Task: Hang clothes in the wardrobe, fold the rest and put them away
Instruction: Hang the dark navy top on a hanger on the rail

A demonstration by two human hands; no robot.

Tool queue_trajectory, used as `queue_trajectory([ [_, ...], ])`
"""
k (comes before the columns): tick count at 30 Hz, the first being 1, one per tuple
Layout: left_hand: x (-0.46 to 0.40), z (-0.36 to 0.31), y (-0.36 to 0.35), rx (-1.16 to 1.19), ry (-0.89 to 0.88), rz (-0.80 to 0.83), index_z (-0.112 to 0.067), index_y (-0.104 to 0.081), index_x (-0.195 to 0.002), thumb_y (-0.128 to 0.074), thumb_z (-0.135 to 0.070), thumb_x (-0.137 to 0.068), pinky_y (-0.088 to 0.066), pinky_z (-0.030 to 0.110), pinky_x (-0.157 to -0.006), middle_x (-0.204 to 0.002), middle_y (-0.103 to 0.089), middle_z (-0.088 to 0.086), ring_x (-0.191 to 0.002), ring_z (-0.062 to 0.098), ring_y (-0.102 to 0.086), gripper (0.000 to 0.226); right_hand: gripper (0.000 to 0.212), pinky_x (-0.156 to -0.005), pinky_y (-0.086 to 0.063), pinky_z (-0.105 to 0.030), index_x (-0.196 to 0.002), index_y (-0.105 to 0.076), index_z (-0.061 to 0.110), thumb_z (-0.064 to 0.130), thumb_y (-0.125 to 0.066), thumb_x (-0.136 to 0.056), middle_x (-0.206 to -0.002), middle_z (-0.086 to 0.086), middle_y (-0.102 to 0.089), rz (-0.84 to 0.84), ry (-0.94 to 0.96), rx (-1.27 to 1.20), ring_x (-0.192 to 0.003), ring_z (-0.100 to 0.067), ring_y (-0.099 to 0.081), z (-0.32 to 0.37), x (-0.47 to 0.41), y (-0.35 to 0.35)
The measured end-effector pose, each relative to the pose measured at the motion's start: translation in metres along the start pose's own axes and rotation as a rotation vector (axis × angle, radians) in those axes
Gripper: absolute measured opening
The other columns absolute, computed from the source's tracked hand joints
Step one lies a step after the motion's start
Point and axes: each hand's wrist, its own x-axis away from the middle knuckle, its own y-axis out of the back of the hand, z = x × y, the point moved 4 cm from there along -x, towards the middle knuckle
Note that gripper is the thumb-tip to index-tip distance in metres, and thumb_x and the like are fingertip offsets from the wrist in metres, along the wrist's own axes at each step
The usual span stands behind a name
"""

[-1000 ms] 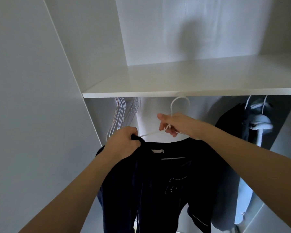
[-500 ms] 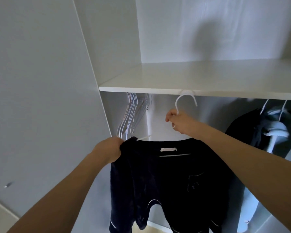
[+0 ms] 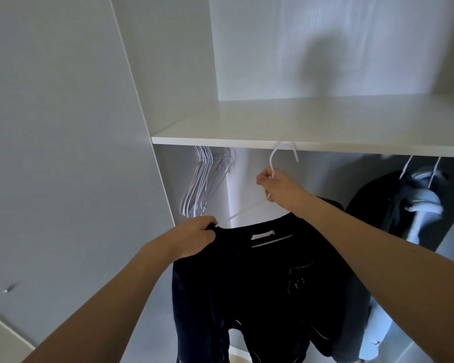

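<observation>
Raised under the white shelf [image 3: 273, 119], both hands grip: left [image 3: 194, 238] shirt [image 3: 260, 284], right [image 3: 278, 187] hanger [image 3: 275, 158].

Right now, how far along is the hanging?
Done: dark and light-blue garments hang at right. In hand: right hand holds the white hanger by its neck, hook just under the shelf; left hand grips the navy top. Left: hooking it; rail hidden.
</observation>
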Motion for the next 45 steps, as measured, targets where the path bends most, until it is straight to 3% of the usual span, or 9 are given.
queue_trajectory([
  [11,-0.017,-0.034,-0.043,0.280,0.013,-0.051,-0.003,-0.068,-0.083,-0.048,-0.032,-0.098,-0.037,0.028,-0.062,-0.069,-0.055,0.008,-0.061,0.020,-0.045,0.039,0.028,-0.073,-0.048,-0.032,-0.084,-0.054,0.015,0.041,-0.049,-0.093,-0.071,0.002,-0.063,0.077,0.109,0.245,-0.066,-0.014,-0.059,-0.014,0.013,0.006],
  [19,-0.047,-0.062,-0.098,0.363,0.183,-0.185,-0.001,-0.064,-0.078,-0.046,-0.022,-0.092,-0.039,0.027,-0.061,-0.062,-0.058,0.002,-0.056,0.020,-0.048,0.031,0.046,-0.106,-0.029,-0.025,-0.141,-0.039,0.014,0.022,-0.049,-0.097,-0.145,-0.006,-0.040,0.077,0.075,0.541,-0.128,-0.020,-0.041,-0.059,0.052,0.059],
  [25,-0.082,-0.098,-0.126,0.371,0.160,-0.181,-0.016,-0.049,-0.065,-0.042,-0.023,-0.097,-0.048,0.037,-0.074,-0.069,-0.050,0.002,-0.066,0.018,-0.049,0.033,0.055,-0.109,-0.023,-0.025,-0.144,-0.032,0.007,0.014,-0.051,-0.093,-0.148,-0.012,-0.033,-0.008,-0.020,0.619,-0.135,-0.024,-0.032,-0.101,0.084,0.111],
  [28,-0.103,-0.113,-0.126,0.366,0.203,-0.252,-0.003,-0.060,-0.093,-0.042,-0.012,-0.098,-0.044,0.033,-0.079,-0.080,-0.055,0.007,-0.087,0.023,-0.055,0.021,0.060,-0.113,-0.024,-0.029,-0.147,-0.028,0.010,0.017,-0.052,-0.092,-0.151,-0.012,-0.030,-0.072,-0.052,0.638,-0.137,-0.025,-0.030,-0.116,0.092,0.133],
  [31,-0.117,-0.130,-0.116,0.015,0.111,-0.257,-0.005,-0.056,-0.091,-0.044,-0.007,-0.098,-0.041,0.027,-0.082,-0.100,-0.063,0.011,-0.103,0.024,-0.060,0.014,0.060,-0.112,-0.023,-0.028,-0.148,-0.026,0.010,0.018,-0.050,-0.093,-0.152,-0.010,-0.028,-0.112,-0.058,0.667,-0.139,-0.025,-0.028,-0.126,0.100,0.145],
  [33,-0.125,-0.134,-0.109,-0.085,0.108,-0.284,-0.011,-0.043,-0.069,-0.045,-0.006,-0.097,-0.038,0.024,-0.073,-0.075,-0.053,0.001,-0.089,0.020,-0.061,0.028,0.060,-0.112,-0.018,-0.027,-0.149,-0.024,0.011,0.018,-0.048,-0.094,-0.155,-0.009,-0.022,-0.125,-0.065,0.680,-0.141,-0.024,-0.023,-0.132,0.103,0.150],
  [38,-0.140,-0.132,-0.099,-0.061,0.205,-0.272,0.002,-0.061,-0.109,-0.039,-0.003,-0.095,-0.036,0.023,-0.070,-0.072,-0.046,0.002,-0.066,0.014,-0.050,0.027,0.061,-0.117,-0.015,-0.030,-0.150,-0.018,0.012,0.018,-0.045,-0.096,-0.158,-0.009,-0.014,-0.091,-0.133,0.713,-0.144,-0.025,-0.016,-0.147,0.106,0.152],
  [43,-0.160,-0.102,-0.092,0.029,0.286,-0.300,-0.002,-0.050,-0.070,-0.039,-0.006,-0.092,-0.037,0.026,-0.057,-0.070,-0.045,0.006,-0.060,0.017,-0.045,0.025,0.056,-0.113,-0.024,-0.031,-0.146,-0.028,0.009,0.014,-0.045,-0.093,-0.152,-0.010,-0.026,-0.062,-0.179,0.704,-0.138,-0.027,-0.026,-0.145,0.090,0.141],
  [45,-0.168,-0.091,-0.089,0.085,0.306,-0.322,-0.001,-0.056,-0.076,-0.043,-0.011,-0.092,-0.039,0.029,-0.058,-0.070,-0.046,0.007,-0.056,0.015,-0.040,0.023,0.056,-0.111,-0.025,-0.031,-0.145,-0.028,0.006,0.015,-0.046,-0.093,-0.151,-0.011,-0.028,-0.038,-0.192,0.692,-0.137,-0.027,-0.028,-0.142,0.080,0.131],
])
